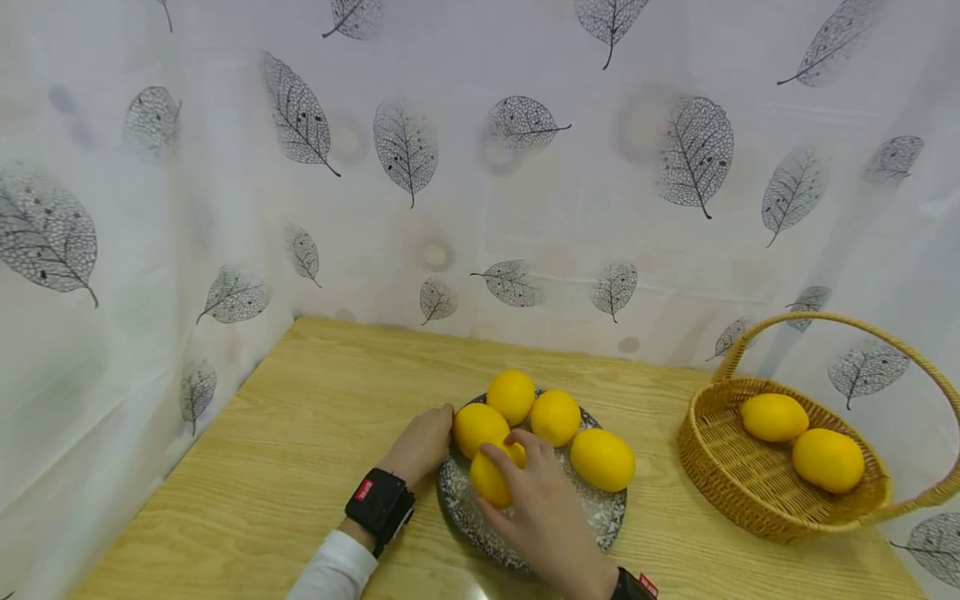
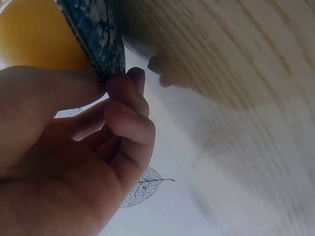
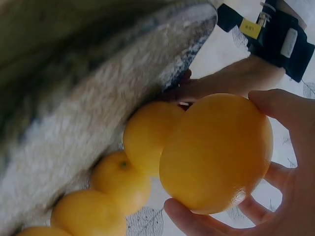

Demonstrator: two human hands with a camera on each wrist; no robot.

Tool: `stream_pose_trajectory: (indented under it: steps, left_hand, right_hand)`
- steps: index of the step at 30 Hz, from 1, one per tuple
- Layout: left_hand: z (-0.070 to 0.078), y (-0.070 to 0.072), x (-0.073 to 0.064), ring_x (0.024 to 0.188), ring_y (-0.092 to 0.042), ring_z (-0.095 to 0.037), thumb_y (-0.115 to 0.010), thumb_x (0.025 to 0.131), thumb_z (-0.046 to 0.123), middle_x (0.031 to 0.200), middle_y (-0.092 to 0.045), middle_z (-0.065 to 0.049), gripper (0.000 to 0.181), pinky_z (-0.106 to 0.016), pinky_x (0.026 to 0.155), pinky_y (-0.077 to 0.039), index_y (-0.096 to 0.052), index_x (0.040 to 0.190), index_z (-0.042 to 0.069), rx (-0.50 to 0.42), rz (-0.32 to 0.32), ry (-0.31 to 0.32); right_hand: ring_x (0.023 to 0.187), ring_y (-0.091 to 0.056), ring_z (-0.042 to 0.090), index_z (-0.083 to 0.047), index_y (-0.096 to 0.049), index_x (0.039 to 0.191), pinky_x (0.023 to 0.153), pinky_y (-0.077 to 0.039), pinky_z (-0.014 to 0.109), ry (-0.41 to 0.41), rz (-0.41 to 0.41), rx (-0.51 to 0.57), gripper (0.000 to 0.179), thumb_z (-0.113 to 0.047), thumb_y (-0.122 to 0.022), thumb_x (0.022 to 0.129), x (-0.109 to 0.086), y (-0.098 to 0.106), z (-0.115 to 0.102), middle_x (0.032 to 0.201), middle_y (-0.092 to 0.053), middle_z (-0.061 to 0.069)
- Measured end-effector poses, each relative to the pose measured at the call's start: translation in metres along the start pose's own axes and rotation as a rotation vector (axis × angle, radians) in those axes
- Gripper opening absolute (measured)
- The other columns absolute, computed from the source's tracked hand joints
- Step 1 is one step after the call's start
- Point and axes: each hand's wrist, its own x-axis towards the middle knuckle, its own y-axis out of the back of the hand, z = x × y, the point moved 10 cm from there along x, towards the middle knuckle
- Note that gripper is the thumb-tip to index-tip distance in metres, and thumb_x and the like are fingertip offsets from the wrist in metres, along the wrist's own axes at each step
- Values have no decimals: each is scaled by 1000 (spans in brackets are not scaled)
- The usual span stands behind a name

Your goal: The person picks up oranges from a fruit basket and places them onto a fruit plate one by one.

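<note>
My left hand (image 1: 422, 443) pinches the rim of a round speckled plate (image 1: 472, 533) at its left side; the left wrist view shows thumb and fingertips on the plate's edge (image 2: 101, 34). Over the left part of the plate, my right hand (image 1: 546, 504) grips a yellow lemon (image 1: 487, 482). In the right wrist view, thumb and fingers spread round this lemon (image 3: 216, 152). Several other lemons lie along the plate's far side, among them one beside the left hand (image 1: 480, 427) and one at the right (image 1: 602, 460).
A wicker basket (image 1: 705, 454) with a tall handle stands on the right of the wooden table (image 1: 300, 417), holding two lemons (image 1: 775, 417). A leaf-patterned curtain (image 1: 465, 208) hangs behind the table and along its left side.
</note>
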Motion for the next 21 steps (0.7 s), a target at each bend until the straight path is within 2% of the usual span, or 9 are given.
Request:
stream_pose_trajectory:
  steps: [3, 8, 12, 21]
  left_hand:
    - [0, 0, 1, 88, -68, -32, -55, 98, -4, 93, -66, -19, 15, -46, 80, -57, -58, 112, -7, -1, 1, -7]
    - [0, 0, 1, 87, -67, -30, -55, 97, -5, 93, -66, -19, 15, -45, 79, -57, -58, 112, -7, -2, -2, -2]
    - [1, 1, -1, 88, -68, -31, -55, 98, -5, 93, -67, -20, 15, -46, 80, -57, -58, 112, -8, 7, -1, 1]
    - [3, 3, -2, 89, -68, -33, -54, 98, -5, 93, -67, -21, 15, -46, 80, -57, -58, 112, -9, 12, 13, -15]
  right_hand:
    - [117, -56, 23, -28, -64, 131, 83, -59, 39, -4, -12, 9, 57, -42, -85, 79, 0, -4, -2, 133, -57, 7]
    - [112, -55, 20, -31, -62, 132, 66, -56, 26, 5, -39, -27, 57, -45, -84, 80, -3, -10, -5, 132, -54, 2]
    - [110, -53, 18, -30, -61, 132, 64, -52, 22, 28, -55, -20, 58, -45, -83, 81, -7, -14, -9, 131, -52, 2]
    - [112, -53, 20, -29, -61, 133, 68, -56, 32, 22, -87, -16, 60, -45, -84, 80, -13, -26, -7, 131, -52, 6]
